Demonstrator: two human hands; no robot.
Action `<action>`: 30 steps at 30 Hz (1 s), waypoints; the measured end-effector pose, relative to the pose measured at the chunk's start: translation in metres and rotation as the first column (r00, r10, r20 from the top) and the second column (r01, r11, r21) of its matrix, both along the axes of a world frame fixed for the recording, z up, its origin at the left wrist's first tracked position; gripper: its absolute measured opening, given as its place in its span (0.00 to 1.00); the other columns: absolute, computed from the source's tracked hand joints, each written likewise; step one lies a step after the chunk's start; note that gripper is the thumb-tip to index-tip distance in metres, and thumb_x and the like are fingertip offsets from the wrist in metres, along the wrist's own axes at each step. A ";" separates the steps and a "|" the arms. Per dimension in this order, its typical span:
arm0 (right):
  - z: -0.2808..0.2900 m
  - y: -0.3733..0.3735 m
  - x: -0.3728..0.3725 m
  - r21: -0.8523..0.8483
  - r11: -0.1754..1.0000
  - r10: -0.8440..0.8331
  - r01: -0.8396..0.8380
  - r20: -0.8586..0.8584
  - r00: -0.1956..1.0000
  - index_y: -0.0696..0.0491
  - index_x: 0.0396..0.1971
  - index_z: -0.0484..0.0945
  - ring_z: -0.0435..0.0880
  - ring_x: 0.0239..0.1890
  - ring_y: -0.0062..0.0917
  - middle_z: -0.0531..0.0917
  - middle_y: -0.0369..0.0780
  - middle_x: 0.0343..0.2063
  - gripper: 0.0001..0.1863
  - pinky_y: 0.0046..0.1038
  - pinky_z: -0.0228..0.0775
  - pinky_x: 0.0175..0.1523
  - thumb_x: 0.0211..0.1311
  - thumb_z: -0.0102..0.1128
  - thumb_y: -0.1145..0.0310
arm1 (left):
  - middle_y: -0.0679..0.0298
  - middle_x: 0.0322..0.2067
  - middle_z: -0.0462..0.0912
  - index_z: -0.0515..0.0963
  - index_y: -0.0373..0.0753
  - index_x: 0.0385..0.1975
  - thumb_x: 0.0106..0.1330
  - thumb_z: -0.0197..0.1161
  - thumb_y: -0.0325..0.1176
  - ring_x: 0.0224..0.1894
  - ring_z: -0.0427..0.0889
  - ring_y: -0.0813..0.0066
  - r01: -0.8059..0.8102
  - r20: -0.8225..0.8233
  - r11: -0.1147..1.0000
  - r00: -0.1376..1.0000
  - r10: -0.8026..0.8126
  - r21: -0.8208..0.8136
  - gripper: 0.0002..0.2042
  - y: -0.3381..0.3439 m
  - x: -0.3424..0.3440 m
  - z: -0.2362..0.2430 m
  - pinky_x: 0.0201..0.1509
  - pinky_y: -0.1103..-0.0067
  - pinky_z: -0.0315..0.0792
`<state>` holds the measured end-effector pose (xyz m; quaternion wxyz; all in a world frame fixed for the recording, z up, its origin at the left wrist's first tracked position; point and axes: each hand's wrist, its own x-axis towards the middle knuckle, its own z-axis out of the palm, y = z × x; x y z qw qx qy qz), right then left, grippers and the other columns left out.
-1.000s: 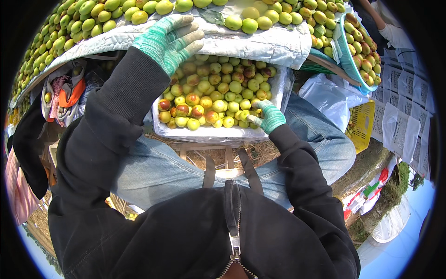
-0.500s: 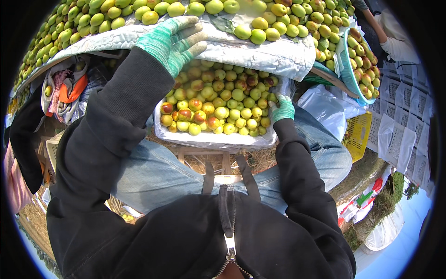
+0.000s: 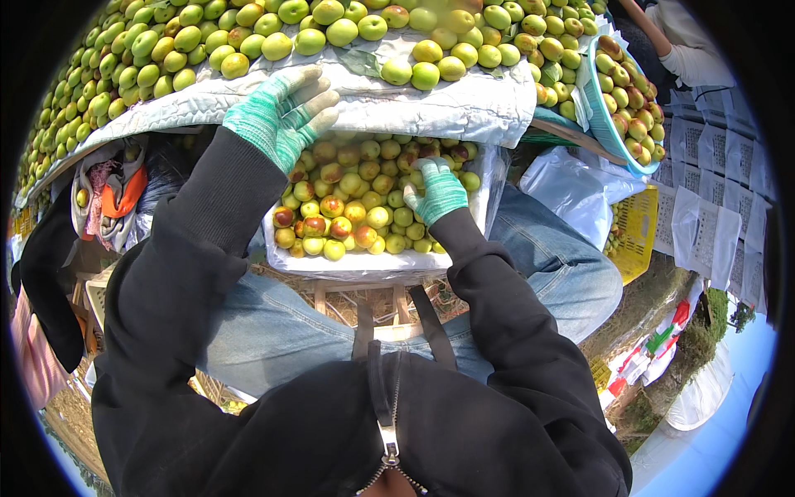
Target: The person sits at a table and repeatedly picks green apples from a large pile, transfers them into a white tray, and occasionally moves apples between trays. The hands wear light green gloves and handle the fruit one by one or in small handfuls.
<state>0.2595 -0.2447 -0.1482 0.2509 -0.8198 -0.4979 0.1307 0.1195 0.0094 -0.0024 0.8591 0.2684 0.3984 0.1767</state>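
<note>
The left hand, in a green-and-white glove, lies flat and open on the edge of a white quilted cloth, fingers spread and holding nothing. Just beyond its fingertips, a heap of green fruit lies on the cloth and runs off to both sides. Directly below that hand, and touching its wrist side, sits a white tray filled with small yellow, green and red-brown fruit. The right hand, gloved the same way, rests inside the tray on top of the fruit, fingers curled down among the pieces; whether it grips one cannot be told, since the fingertips are buried in the pile. The tray rests on the person's lap, over blue jeans, with the cloth's edge hanging just above its far side. To the right of the right hand lies a clear plastic bag, and further right a blue basket holds more fruit. Left of the left hand, well apart, hangs a bundle of grey and orange fabric.
</note>
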 end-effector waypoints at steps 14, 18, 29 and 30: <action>0.087 0.005 0.091 0.096 0.994 0.034 -0.049 0.150 0.988 0.54 0.31 0.80 0.79 0.25 0.37 0.80 0.42 0.30 0.08 0.34 0.73 0.38 0.51 0.67 0.67 | 0.54 0.52 0.71 0.67 0.31 0.54 0.69 0.52 0.38 0.53 0.75 0.59 -0.010 -0.007 0.995 1.000 0.009 -0.096 0.19 -0.018 0.016 0.010 0.54 0.67 0.74; 0.145 0.076 0.132 0.295 0.955 -0.136 0.028 0.354 0.925 0.52 0.32 0.80 0.77 0.36 0.37 0.81 0.41 0.31 0.08 0.34 0.70 0.44 0.54 0.65 0.67 | 0.55 0.54 0.71 0.67 0.33 0.53 0.70 0.51 0.38 0.53 0.76 0.60 0.107 0.066 0.989 0.993 -0.101 -0.102 0.18 -0.024 0.024 0.009 0.56 0.68 0.74; 0.183 0.073 0.168 -0.235 0.963 0.168 -0.135 0.128 0.977 0.51 0.29 0.81 0.80 0.28 0.39 0.80 0.44 0.23 0.12 0.37 0.72 0.39 0.63 0.56 0.58 | 0.66 0.46 0.73 0.69 0.40 0.55 0.69 0.54 0.34 0.39 0.80 0.75 0.557 -0.073 0.829 0.826 -0.559 -0.047 0.16 -0.049 0.080 -0.009 0.35 0.82 0.77; 0.182 0.073 0.173 -0.169 0.985 0.056 -0.041 0.084 0.995 0.52 0.28 0.81 0.80 0.27 0.38 0.80 0.45 0.22 0.12 0.37 0.72 0.38 0.63 0.56 0.59 | 0.65 0.46 0.73 0.69 0.40 0.55 0.68 0.55 0.34 0.38 0.80 0.75 0.564 -0.039 0.820 0.821 -0.569 -0.099 0.16 -0.051 0.080 -0.010 0.34 0.82 0.78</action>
